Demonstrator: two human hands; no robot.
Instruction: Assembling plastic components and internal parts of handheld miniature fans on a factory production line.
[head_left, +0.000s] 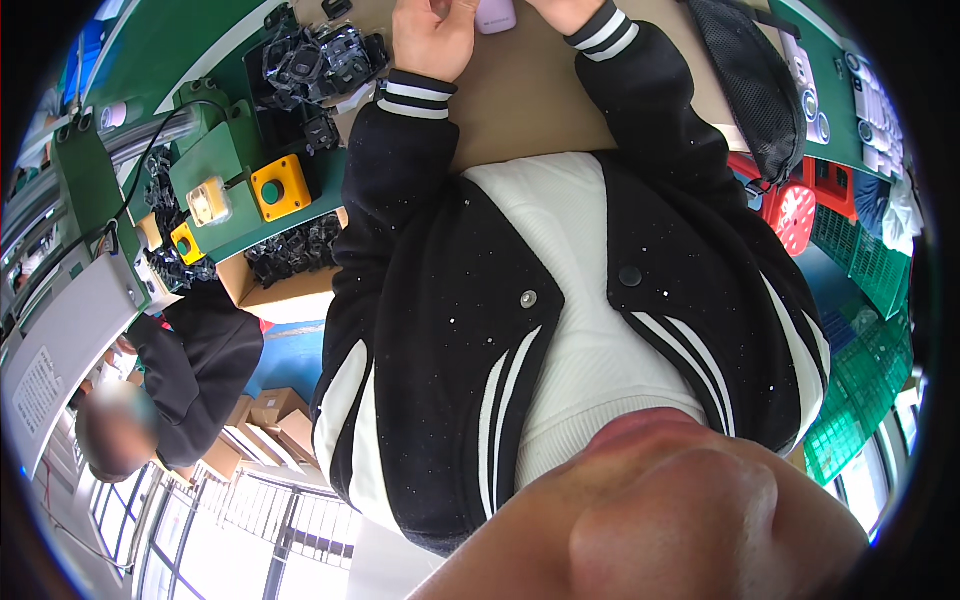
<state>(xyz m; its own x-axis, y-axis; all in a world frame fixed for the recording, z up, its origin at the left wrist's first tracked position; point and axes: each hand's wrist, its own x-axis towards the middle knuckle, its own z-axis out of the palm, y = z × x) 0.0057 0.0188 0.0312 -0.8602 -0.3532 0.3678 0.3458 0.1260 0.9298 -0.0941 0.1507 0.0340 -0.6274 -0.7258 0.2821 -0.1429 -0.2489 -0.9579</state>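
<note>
My left hand (432,40) is at the top edge, with its fingers partly cut off by the frame. Its thumb and the visible finger curl together, and whatever they grip is out of sight. Just right of the thumb, a lilac, rounded-corner plastic piece (495,16) shows its lower end above the tan work surface (530,100). Only the heel of my right hand (568,12) is visible to the right of that piece, its fingers beyond the frame. Whether either hand touches the lilac piece cannot be made out.
Black plastic parts in clear wrap (325,60) are heaped on the left. Beside them is a green machine with a yellow button box (281,188). A black mesh pouch (755,90) lies right, near lilac devices (878,115) and red crates (835,185). Another person (205,370) works at lower left.
</note>
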